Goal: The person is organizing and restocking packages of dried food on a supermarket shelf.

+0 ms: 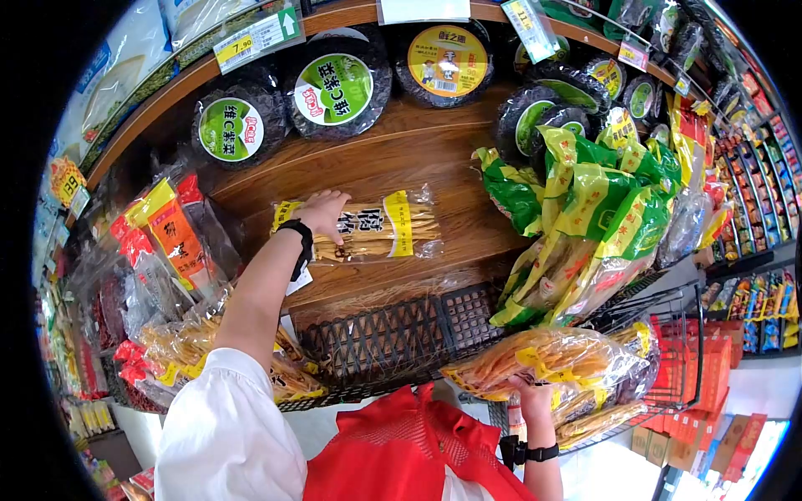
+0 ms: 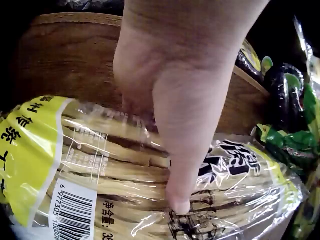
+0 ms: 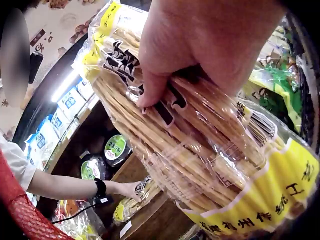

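Beancurd-stick pack [image 1: 372, 227], laid lengthwise on shelf [image 1: 468, 179], is touched by spread left hand [image 1: 322, 215]; second pack [image 1: 555, 352] is gripped by right hand [image 1: 532, 397].

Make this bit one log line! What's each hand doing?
left hand: resting on shelf pack | right hand: holding another yellow-labelled pack | green-and-yellow bags: right of shelf pack
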The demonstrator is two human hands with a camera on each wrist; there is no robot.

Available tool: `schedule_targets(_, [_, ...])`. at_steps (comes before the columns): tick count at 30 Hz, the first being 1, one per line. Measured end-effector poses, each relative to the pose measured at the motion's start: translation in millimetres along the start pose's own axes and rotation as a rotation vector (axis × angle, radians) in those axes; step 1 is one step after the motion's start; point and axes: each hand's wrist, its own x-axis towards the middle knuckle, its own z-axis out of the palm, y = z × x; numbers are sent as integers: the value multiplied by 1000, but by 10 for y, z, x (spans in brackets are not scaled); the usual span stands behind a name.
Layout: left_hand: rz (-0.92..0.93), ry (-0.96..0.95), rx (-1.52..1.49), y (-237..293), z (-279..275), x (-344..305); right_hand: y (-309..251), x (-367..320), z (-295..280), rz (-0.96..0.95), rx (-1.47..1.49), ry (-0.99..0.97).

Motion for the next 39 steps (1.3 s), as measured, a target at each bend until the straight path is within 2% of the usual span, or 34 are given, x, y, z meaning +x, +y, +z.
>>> schedule_targets(2, [67,133,87,0,13,-50,26,96,11,-5,-18,-31])
schedule_targets(5, [-53,207,-5,206,-10,-177,-23,258,56,-26,-10,-68])
schedule_targets(7, [-80,325,-12,463,-67,-416,-152,339,136,-38,9,-91])
schedule_targets(9, [27,713,-103,604,20,-653,-401,376,242,-184,-30,-93])
schedule_targets(10, [46,762,-256,645,70,-726,-463,442,238,-130,-60,-111])
schedule_targets(11, [69,812,-411,689,123,-795,-538,476,261,-178,-95,-92])
schedule_targets(13, [-58,783,-596,894,-32,-1268,-628,568,339,-255,-102,49])
schedule_targets(15, [-213,780,-869,1008,5,-1665,-741,679,399,-309,-151,36])
schedule_targets(17, [-157,937,-1227,1118,87,-2143,-989,595,721,-463,1,120])
schedule_targets(18, [-184,888,-1341,1112,239,-2337,-969,709,807,-503,1,187])
schedule_targets(19, [-209,836,-1454,1103,407,-2541,-1042,745,933,-516,5,174])
schedule_targets(21, [-210,921,-1630,1161,682,-2978,-1233,818,1263,-630,-103,-40])
schedule_targets(23, [-376,897,-1688,1137,1092,-3311,-1539,658,1862,-612,-7,-235])
schedule_targets(24, [-375,903,-1682,1124,1171,-3496,-1619,635,2163,-646,-3,-320])
schedule_targets(26, [-615,808,-1538,1114,1271,-3854,-1718,694,2747,-694,-40,-464])
schedule_targets(27, [-663,830,-1483,1102,1383,-3987,-1670,800,3046,-705,-82,-524])
schedule_targets(29, [-722,883,-1347,1081,1628,-4259,-1545,885,3616,-615,-15,-682])
schedule_targets(31, [-781,896,-1182,1079,1909,-4500,-1449,923,4085,-646,-45,-679])
schedule_targets(32, [-811,896,-1086,1086,2041,-4603,-1428,892,4246,-594,79,-738])
schedule_targets(35, [-855,840,-676,1158,2469,-4906,-1399,1033,4713,-496,132,-835])
schedule_targets(38, [-819,704,-153,1218,2765,-5062,-1366,1258,5102,-414,173,-983])
schedule_targets(39, [-819,697,-151,1245,2666,-5051,-1316,1345,5190,-384,130,-1003])
